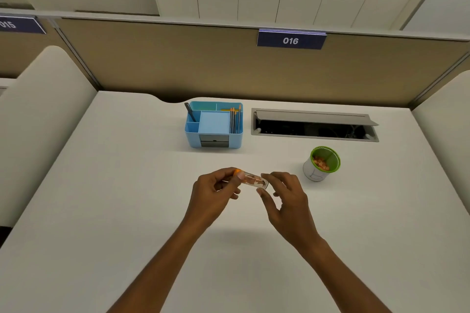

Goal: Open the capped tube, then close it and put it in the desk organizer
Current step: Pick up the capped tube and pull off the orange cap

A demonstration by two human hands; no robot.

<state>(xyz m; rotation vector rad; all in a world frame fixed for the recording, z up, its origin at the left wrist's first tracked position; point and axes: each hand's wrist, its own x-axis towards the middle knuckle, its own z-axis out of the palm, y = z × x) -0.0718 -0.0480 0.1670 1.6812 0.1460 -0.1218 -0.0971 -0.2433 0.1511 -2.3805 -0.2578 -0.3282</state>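
Note:
A small clear tube (254,180) with brownish bits inside is held level above the white desk, between both hands. My left hand (216,190) pinches its left end, where an orange cap (237,172) shows at my fingertips. My right hand (284,195) grips the tube's right end with thumb and fingers. Whether the cap is seated on the tube or just off it I cannot tell. The blue desk organizer (239,138) stands farther back on the desk, with pencils in its right slot and a dark pen at its left.
A green-rimmed white cup (321,164) holding small orange pieces stands to the right of my hands. An open cable hatch (314,126) is sunk into the desk behind it. A tan partition with a "016" sign (291,40) closes the back; padded side panels flank the desk.

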